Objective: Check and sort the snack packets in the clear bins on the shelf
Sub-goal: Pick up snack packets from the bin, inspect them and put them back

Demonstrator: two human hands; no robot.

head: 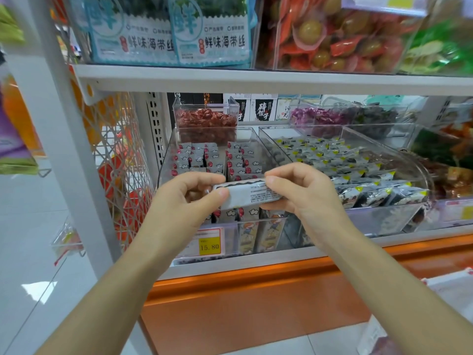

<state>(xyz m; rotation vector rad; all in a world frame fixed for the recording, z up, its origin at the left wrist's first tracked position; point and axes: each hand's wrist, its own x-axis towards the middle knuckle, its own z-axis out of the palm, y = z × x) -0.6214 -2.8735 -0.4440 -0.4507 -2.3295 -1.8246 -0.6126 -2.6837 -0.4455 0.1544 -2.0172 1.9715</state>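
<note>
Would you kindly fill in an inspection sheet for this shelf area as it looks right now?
Surface: white shelf carrying clear bins side by side.
Job's things: snack packet held over left bin, which holds upright rows of grey packets; right bin holds dark packets with yellow corners.
Clutter: price tag reading 15.80 on the left bin's front.
Grippers: left hand pinches the packet's left end; right hand grips its right end.
Cables: nothing seen.
Surroundings: seaweed packs on the shelf above; orange base below; tiled floor.
</note>
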